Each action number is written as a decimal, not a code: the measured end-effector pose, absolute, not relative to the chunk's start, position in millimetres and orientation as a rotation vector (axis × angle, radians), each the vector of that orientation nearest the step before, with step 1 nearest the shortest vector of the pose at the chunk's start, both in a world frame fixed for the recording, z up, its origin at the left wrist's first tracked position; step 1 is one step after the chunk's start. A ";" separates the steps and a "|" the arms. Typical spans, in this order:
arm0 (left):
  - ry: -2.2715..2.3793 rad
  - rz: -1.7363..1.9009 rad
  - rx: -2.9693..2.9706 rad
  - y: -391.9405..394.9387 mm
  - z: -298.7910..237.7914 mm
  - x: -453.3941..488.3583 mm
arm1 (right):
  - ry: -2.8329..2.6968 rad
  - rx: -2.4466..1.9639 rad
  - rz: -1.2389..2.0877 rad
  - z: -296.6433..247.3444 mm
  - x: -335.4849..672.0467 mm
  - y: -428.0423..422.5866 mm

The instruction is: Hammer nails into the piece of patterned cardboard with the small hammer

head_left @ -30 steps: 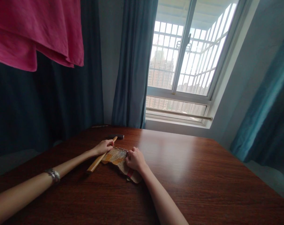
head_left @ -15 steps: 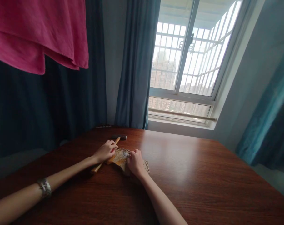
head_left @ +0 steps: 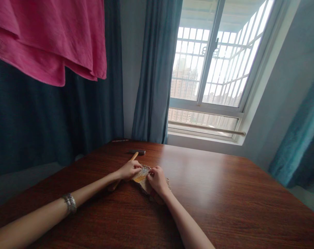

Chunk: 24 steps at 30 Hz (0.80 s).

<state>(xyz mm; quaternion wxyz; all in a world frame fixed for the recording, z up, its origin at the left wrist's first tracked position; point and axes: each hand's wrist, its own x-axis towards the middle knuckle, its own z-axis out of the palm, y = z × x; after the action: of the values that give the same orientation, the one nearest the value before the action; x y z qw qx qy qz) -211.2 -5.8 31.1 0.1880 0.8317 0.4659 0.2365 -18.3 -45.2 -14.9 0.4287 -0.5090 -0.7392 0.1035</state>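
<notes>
A small tan piece of textured, flexible-looking material [head_left: 143,186] with a yellow patch and dark stripes is between my hands on the table; its exact kind is unclear. My left hand [head_left: 131,170] has its fingers closed on the left upper edge. On the right part, my right hand [head_left: 157,178] is closed, fingers bent over the upper edge and covering much of that side. Striped material shows past my right wrist. A hammer [head_left: 134,156] lies by my left hand, its dark head toward the back and its wooden handle passing beneath the hand and wrist.
The brown wooden table [head_left: 211,207] reaches back to a barred window [head_left: 208,69]. A thin patterned strip [head_left: 120,140] lies at the far left corner. Blue curtains [head_left: 154,76] hang behind, and a pink cloth [head_left: 76,45] hangs at upper left.
The whole view has shifted, so the scene sits slightly farther right. My left hand has moved closer to my right hand along the upper edge of the piece. The hammer stays on the table.
</notes>
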 end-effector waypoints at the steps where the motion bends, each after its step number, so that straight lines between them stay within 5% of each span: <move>1: 1.315 0.668 2.335 -5.3 30.7 -211.0 | -1.857 -1.268 0.253 -14.7 -17.3 -44.1; 24: 1.525 0.520 2.184 40.8 41.3 -214.2 | -1.931 -1.597 0.237 15.0 14.2 5.6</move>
<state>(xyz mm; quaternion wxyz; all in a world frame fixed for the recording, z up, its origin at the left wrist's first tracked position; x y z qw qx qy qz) -214.2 40.8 41.3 0.2121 0.7864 0.5490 0.1873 14.2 5.6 15.0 0.3071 -0.6037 -0.7302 0.0896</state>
